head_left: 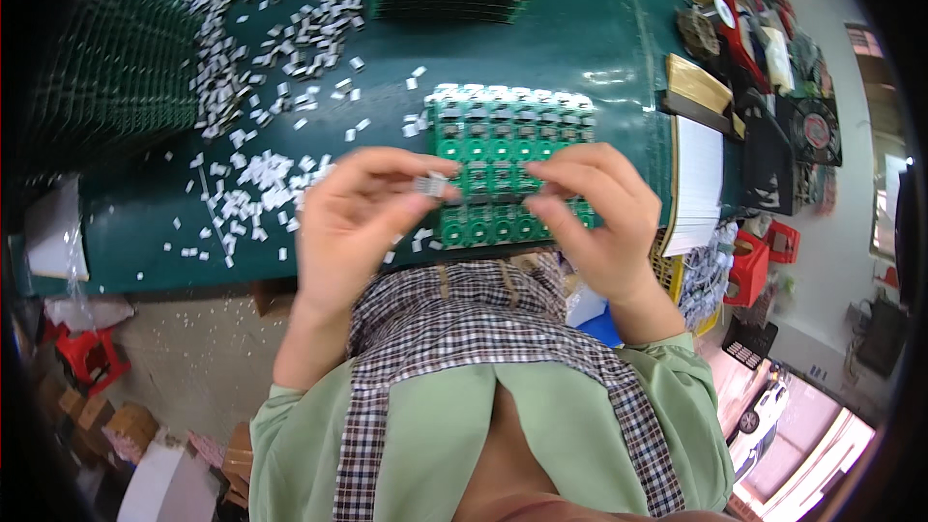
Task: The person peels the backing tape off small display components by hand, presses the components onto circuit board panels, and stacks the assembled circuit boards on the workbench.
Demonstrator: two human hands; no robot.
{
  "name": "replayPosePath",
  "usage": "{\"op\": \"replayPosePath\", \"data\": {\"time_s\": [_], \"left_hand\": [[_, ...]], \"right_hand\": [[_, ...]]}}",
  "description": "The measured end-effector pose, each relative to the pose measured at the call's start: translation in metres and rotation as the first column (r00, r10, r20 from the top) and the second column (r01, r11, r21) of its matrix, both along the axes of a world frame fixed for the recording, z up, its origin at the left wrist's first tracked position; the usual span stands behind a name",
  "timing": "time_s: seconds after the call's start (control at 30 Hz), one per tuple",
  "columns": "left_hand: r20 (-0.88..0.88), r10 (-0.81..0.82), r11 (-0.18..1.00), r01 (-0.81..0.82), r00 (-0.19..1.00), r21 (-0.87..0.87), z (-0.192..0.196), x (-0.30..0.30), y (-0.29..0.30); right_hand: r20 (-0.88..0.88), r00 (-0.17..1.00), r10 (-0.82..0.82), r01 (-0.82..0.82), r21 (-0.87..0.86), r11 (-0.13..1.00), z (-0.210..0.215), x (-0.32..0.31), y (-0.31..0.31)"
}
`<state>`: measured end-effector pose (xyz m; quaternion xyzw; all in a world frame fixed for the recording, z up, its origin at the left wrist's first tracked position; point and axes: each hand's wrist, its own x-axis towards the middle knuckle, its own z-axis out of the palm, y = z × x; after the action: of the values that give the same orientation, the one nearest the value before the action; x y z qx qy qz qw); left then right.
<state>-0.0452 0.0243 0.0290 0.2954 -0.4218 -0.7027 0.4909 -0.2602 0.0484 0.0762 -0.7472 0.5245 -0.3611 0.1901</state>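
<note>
L hand [353, 208] pinches small white part [431, 186] over green circuit panel [503, 169], lined up w/ its rows; R hand [594, 222] curled, fingertips steadying panel.

Light green sleeves, brown-white checked apron over green top.

Head camera looks steeply down — close over the green worktable [599, 29].

The right hand [594, 222] hides part of the green circuit panel [503, 159].
</note>
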Motion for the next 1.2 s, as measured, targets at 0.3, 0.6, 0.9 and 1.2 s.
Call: {"op": "replayPosePath", "data": {"time_s": [0.3,0.6,0.9,1.2], "left_hand": [[0.033,0.107,0.99,-0.104,0.994,-0.096,-0.018,-0.014,0.022],[0.33,0.416,0.756,-0.121,0.847,-0.644,-0.024,-0.008,0.016],[0.282,0.278,0.844,-0.093,0.918,-0.529,-0.025,-0.007,0.017],[0.374,0.368,0.795,-0.08,0.851,-0.601,-0.03,-0.012,0.024]], "right_hand": [[0.225,0.974,0.033,-0.063,0.128,0.99,-0.026,0.04,-0.004],[0.226,0.968,0.104,-0.122,0.066,0.99,-0.032,0.035,-0.001],[0.491,0.869,0.065,-0.208,0.243,0.947,-0.032,0.04,0.0],[0.037,0.993,0.113,-0.11,-0.053,0.992,-0.028,0.033,0.01]]}}
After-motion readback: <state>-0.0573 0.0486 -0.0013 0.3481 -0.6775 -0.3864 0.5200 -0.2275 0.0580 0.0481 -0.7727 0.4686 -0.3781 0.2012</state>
